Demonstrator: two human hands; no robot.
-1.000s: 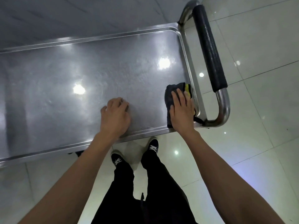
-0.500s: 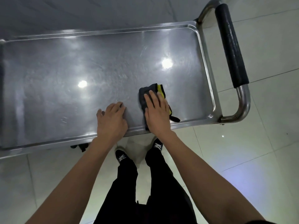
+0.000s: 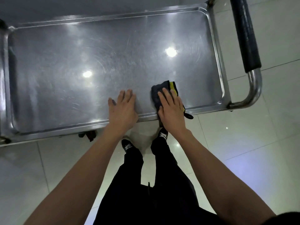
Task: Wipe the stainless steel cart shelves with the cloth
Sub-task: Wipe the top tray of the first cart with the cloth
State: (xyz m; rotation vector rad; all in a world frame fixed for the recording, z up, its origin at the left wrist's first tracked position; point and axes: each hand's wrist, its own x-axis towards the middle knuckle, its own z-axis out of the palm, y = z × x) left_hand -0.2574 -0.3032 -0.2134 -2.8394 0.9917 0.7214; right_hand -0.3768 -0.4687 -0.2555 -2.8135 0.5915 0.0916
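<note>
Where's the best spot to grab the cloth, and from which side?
Judging by its pose, take the cloth at its far folded end, coming from above: it lies flat on the shelf under the right hand, and only that end shows clear of the fingers.

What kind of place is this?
Probably a commercial kitchen, clinic or similar service area: a stainless steel cart with a padded push handle stands on glossy white floor tiles.

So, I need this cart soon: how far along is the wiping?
Done: nothing certain; the top shelf shows swirl marks. In hand: the right hand presses the cloth flat at the near edge, while the left hand rests on the shelf. Left: lower shelves, which are out of sight.
</note>
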